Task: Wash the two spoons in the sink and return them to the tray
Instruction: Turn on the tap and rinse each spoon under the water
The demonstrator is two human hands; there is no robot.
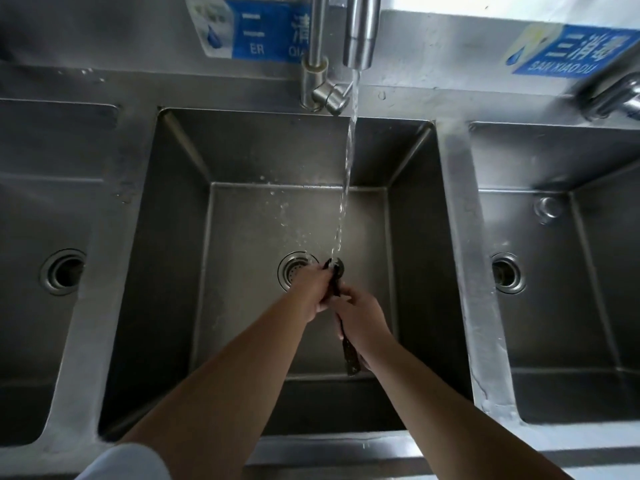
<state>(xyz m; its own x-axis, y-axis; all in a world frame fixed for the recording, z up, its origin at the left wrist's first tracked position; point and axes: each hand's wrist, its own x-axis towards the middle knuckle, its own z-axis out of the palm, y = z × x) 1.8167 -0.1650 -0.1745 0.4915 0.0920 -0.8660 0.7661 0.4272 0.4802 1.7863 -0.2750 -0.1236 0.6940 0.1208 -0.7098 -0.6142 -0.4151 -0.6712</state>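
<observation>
The middle sink basin (242, 161) of a three-basin stainless unit was the point of reference. Above its rear wall stood the faucet (360, 29), with its spout over the basin and a stream of water (348, 168) falling from it toward the basin floor. The stream met the bowl end of a dark spoon (333, 268) just right of the basin's drain strainer (294, 268).

The left hand (317, 292) was inside the basin, over the right edge of the drain, its fingers curled closed around the upper part of the spoon near the bowl. The right hand (363, 317) was also inside the basin, just right of and nearer than the left, and was closed around the dark handle, whose tail end (351, 358) projected below the hand toward the basin's near wall. Whether one spoon or two were held together could not be told; the dark shapes overlapped and the hands covered most of them.

Both forearms reached in over the basin's near rim. A pale sleeve (128, 462) showed at the near left corner.

Left of the middle basin lay a second basin (34, 237) with an open drain; right of it a third (554, 271). Two blue signs (249, 29) (568, 50) were fixed on the backsplash behind the basins
</observation>
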